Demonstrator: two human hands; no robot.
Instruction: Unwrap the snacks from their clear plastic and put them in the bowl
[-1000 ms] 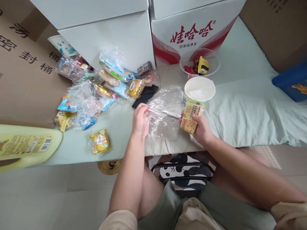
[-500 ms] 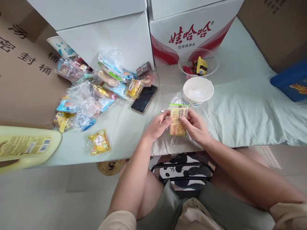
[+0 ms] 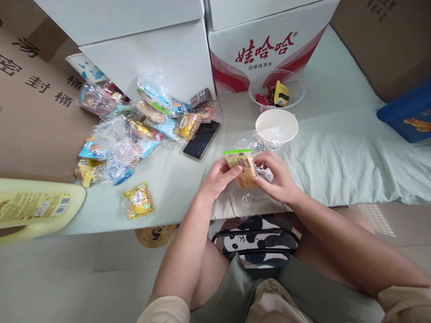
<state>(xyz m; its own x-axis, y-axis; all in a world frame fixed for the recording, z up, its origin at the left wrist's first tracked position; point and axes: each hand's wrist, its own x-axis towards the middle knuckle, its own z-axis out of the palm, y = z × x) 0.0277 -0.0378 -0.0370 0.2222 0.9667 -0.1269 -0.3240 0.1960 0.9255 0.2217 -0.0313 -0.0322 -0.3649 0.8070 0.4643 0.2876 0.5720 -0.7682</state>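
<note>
Biscuit packet (image 3: 246,172), one: our left hand (image 3: 217,180) has fingers clamped on it; our right hand (image 3: 278,178) meets its edge, grip unclear. Judged step: handling; next move calls for steadiness.

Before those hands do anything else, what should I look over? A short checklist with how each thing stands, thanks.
1. Soda biscuit packet held in left hand: ok.
2. Right hand at the packet's edge: ok; gripping firmly: cannot tell.
3. Packet sealed all round: cannot tell.
4. White paper bowl upright: ok.
5. No loose clear plastic under the packet: not ok.
6. Smartphone apart from both hands: ok.
</note>
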